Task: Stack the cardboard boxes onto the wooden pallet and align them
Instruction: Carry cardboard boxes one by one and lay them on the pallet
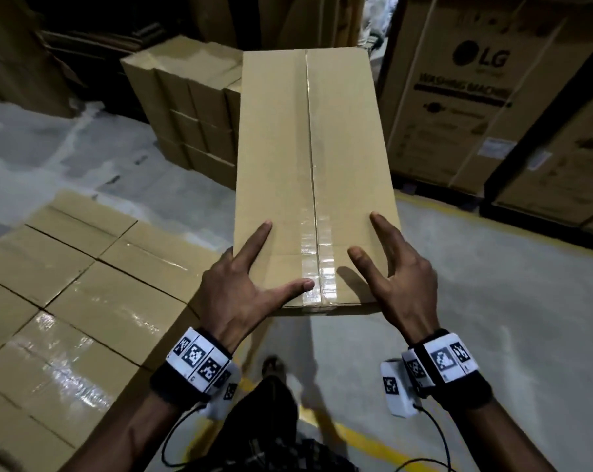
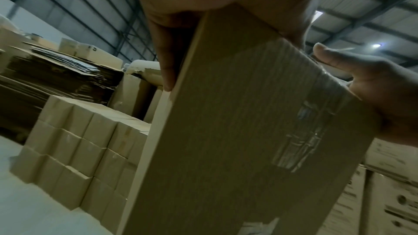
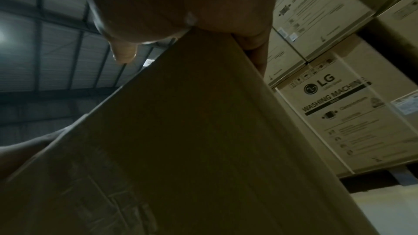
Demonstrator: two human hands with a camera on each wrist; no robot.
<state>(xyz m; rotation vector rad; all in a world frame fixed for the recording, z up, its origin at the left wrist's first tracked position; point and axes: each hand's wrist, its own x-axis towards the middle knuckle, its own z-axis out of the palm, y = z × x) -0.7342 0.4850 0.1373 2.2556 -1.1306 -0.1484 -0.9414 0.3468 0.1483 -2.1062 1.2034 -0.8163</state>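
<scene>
A long cardboard box (image 1: 308, 148), taped down its middle seam, hangs in the air in front of me, pointing away. My left hand (image 1: 250, 284) grips its near left corner, with thumb and forefinger lying on top and the other fingers over the left side. My right hand (image 1: 397, 284) grips the near right corner in the same way. The left wrist view shows the box's end face (image 2: 237, 122) with a finger (image 2: 167, 56) down its side. In the dark right wrist view the box (image 3: 192, 140) fills the frame. No wooden pallet shows.
A layer of same-coloured boxes (image 1: 66, 284) with glossy tape lies low at the left. Another stack of boxes (image 1: 192, 107) stands ahead on the left. Tall LG washing machine cartons (image 1: 475, 97) line the right. The grey floor has a yellow line (image 1: 356, 437).
</scene>
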